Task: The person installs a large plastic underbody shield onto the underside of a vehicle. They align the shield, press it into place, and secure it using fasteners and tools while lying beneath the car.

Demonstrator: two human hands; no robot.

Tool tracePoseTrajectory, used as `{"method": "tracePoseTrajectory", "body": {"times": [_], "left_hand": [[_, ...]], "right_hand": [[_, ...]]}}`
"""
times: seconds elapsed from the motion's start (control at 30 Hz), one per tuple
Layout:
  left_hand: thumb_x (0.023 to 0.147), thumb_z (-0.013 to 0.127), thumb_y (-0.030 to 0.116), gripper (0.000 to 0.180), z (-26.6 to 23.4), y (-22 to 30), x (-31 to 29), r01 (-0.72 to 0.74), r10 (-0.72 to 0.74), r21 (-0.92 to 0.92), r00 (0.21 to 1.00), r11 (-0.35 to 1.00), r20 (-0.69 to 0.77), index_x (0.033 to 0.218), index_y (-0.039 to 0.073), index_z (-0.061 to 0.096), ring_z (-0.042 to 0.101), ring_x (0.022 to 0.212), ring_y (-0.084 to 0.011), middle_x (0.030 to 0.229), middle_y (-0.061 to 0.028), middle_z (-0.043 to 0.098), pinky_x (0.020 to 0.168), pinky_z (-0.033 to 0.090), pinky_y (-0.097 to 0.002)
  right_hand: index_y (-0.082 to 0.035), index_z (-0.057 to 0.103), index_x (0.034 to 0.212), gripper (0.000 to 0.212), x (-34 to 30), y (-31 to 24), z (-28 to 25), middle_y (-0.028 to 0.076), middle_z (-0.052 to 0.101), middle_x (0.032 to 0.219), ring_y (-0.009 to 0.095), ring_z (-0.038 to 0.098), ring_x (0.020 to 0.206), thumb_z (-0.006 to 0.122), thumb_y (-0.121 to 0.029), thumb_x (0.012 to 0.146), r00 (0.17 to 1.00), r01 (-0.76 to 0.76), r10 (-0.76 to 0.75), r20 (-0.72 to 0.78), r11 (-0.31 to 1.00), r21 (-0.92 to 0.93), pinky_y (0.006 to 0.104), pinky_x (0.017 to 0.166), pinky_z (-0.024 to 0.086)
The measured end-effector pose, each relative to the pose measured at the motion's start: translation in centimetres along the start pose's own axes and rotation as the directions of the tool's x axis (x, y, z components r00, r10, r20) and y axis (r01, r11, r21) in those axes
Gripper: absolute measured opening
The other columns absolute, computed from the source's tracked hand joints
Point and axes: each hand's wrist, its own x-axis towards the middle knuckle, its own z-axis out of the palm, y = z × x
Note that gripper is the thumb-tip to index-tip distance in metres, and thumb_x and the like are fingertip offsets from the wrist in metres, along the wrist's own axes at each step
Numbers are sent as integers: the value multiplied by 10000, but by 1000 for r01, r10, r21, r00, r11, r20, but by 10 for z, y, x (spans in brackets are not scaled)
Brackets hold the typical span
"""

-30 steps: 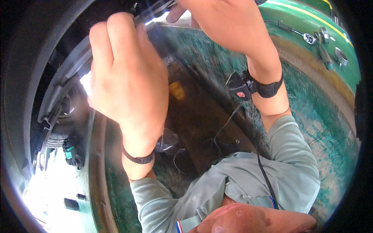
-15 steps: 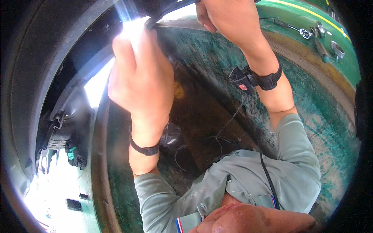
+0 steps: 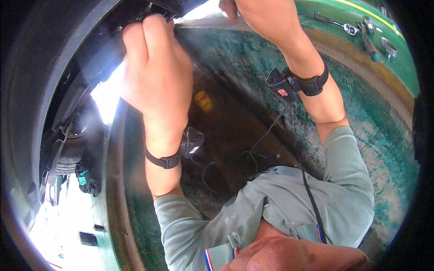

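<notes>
Up at the dark underside of a vehicle (image 3: 97,34), my left hand (image 3: 158,77) is raised with its fingers curled in and pressed together. Whatever they grip is hidden behind the knuckles. My right hand (image 3: 266,20) is lifted to the top edge of the view, near a bright gap beside the dark parts. Most of its fingers are cut off, so its grip does not show. Each wrist wears a black strap with a small black device, the left device (image 3: 192,142) and the right device (image 3: 281,86).
Green, worn pit walls (image 3: 361,153) surround me. On the right ledge lie a ratchet (image 3: 350,29), a dark-handled tool (image 3: 371,47) and a metal ring (image 3: 389,47). At left are a tyre (image 3: 70,156), dark gloves (image 3: 92,184) and a black cylinder (image 3: 87,238). A cable (image 3: 312,198) crosses my shirt.
My left hand has moved up and slightly left, and the bright glare at its fingertips is gone. My right hand has risen a little, further out of the top edge.
</notes>
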Motion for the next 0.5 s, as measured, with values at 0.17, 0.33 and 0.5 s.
{"method": "tracePoseTrajectory", "body": {"times": [0.17, 0.33, 0.5], "left_hand": [[918, 720, 250, 207, 2, -13, 3, 41, -38, -33, 994, 999, 99, 1065, 171, 599, 684, 860, -386, 1092, -94, 653, 656, 560, -475], [913, 715, 202, 281, 13, -29, 10, -52, 52, -16, 999, 999, 4, 1158, 117, 607, 674, 922, -436, 1172, -178, 641, 712, 581, -488], [925, 692, 178, 385, 16, -28, 14, -88, 87, -31, 995, 996, -58, 1291, 98, 606, 662, 970, -460, 1207, -229, 629, 768, 585, -491]], "right_hand": [[17, 617, 870, 424, 7, 2, 6, 61, 665, 743, 170, 714, 680, 572, -351, 1077, 993, -106, 111, -27, 982, 158, 266, 588, 573], [17, 601, 997, 307, 1, -2, 11, 98, 676, 921, 213, 752, 877, 573, -278, 1078, 990, -35, 79, -119, 943, 332, 272, 671, 598], [38, 594, 1114, 221, -1, 13, -6, 91, 662, 1025, 245, 751, 933, 566, -177, 1067, 989, 84, -33, -143, 927, 365, 277, 714, 586]]}}
